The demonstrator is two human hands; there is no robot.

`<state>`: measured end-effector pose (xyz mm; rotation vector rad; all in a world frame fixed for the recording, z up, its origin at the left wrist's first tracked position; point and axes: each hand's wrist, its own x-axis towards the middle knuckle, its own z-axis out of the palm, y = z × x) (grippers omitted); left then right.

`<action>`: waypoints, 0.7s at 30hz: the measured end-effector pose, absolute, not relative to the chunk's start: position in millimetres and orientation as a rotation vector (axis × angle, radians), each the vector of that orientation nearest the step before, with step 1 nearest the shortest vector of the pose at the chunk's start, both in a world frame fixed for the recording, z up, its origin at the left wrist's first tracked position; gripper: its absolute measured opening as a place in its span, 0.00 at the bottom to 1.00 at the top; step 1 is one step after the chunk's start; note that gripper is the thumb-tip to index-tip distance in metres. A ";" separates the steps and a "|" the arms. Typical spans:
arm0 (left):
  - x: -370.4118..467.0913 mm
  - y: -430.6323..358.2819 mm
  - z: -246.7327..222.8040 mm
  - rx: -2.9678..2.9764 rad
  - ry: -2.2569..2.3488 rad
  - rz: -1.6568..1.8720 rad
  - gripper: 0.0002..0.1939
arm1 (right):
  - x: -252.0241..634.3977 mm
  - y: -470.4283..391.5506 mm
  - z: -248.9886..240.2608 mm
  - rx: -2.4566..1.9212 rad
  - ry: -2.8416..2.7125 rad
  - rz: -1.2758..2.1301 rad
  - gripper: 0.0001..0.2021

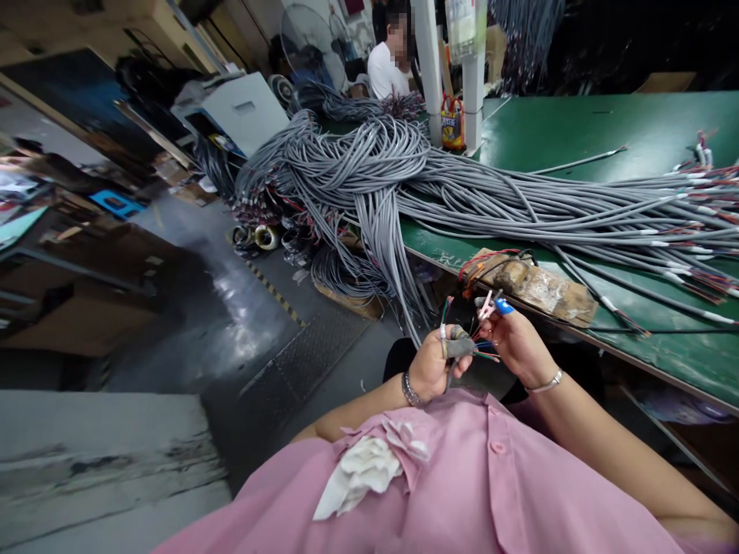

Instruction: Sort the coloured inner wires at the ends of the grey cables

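Gray cable (460, 348) in the left hand's grip (434, 362)

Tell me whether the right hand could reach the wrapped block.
Probably yes: the right hand is close to the wrapped block, nothing visibly between them, though its fingers hold a pink piece.

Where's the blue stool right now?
Head view, left side: the blue stool stands on the floor, left of the pale grey box-shaped cabinet.
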<state>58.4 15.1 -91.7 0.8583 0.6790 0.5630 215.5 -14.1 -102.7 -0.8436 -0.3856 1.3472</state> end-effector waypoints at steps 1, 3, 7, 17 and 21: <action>59.6 13.7 -91.1 0.855 0.685 0.583 0.11 | 215.1 -14.2 -103.3 -0.851 -0.392 1.324 0.14; 63.1 12.5 -91.1 0.841 0.698 0.600 0.12 | 214.4 -13.7 -105.5 -0.848 -0.385 1.311 0.16; 70.8 12.6 -93.8 0.827 0.714 0.622 0.11 | 215.4 -9.9 -112.5 -0.838 -0.345 1.336 0.22; 77.8 13.2 -102.7 0.787 0.704 0.681 0.11 | 215.1 2.5 -114.4 -0.754 -0.205 1.390 0.20; 78.5 13.5 -107.6 0.795 0.730 0.670 0.10 | 212.4 4.0 -114.0 -0.756 -0.178 1.347 0.19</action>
